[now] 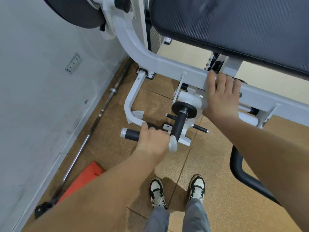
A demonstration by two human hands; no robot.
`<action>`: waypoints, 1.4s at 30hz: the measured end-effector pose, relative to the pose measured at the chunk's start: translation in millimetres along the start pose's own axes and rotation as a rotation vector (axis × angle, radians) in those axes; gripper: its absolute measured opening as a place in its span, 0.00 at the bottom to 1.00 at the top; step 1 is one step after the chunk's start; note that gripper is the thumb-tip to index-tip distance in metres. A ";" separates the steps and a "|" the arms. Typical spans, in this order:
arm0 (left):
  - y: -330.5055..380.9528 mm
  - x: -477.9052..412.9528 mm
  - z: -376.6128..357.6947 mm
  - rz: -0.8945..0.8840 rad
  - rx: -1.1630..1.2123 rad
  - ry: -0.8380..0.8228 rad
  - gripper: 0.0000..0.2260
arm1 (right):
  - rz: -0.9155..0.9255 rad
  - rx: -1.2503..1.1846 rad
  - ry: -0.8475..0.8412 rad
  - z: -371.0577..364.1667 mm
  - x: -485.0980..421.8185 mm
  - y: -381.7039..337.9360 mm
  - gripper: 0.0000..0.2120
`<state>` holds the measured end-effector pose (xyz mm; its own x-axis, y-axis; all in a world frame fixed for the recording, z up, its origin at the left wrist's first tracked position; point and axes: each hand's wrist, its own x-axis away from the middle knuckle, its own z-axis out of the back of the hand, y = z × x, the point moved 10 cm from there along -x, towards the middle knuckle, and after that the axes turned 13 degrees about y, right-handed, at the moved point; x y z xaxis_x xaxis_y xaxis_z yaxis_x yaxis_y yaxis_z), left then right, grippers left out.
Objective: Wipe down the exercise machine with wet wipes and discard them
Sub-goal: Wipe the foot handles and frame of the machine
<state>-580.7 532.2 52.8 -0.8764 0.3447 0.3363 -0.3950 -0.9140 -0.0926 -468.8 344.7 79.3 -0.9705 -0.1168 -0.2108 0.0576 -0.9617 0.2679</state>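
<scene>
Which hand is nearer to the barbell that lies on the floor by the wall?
Left. The left hand grips the black handle with a wet wipe, just right of the barbell; the right hand rests on the white frame, farther right.

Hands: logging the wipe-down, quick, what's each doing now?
Left hand: grips the black handle through a white wipe.
Right hand: open, fingers laid on the white frame, bracing.
</scene>
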 end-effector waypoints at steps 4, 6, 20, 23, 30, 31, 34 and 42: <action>-64.2 8.0 -3.9 0.002 -0.080 -0.023 0.06 | -0.015 0.025 -0.016 -0.2 0.7 1.8 0.58; -86.1 13.9 -4.3 0.013 -0.089 -0.042 0.06 | -0.012 0.026 -0.015 1.5 0.8 0.4 0.58; -80.5 43.7 -5.3 0.133 0.253 0.159 0.25 | -0.006 0.042 -0.028 -2.0 0.9 3.1 0.58; -73.4 57.1 0.7 0.018 0.155 0.187 0.31 | -0.002 0.065 -0.041 -2.2 0.5 3.4 0.58; -4.8 53.8 40.6 0.190 0.423 0.176 0.18 | 0.062 -0.041 -0.102 11.5 -3.8 9.0 0.66; -12.5 45.1 50.5 0.326 0.481 0.215 0.12 | 0.069 -0.082 -0.112 16.7 -6.8 12.0 0.62; -41.4 15.9 62.4 0.659 0.501 0.273 0.11 | 0.154 -0.234 -0.094 27.9 -23.8 24.2 0.43; -23.7 -55.1 20.4 0.824 0.662 0.268 0.04 | 0.165 -0.427 -0.062 8.0 -46.2 36.8 0.32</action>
<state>-517.5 530.5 55.6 -0.8672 -0.4645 0.1794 0.4974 -0.7920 0.3540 -423.7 316.7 106.4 -0.9518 -0.2742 -0.1375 0.2909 -0.9490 -0.1212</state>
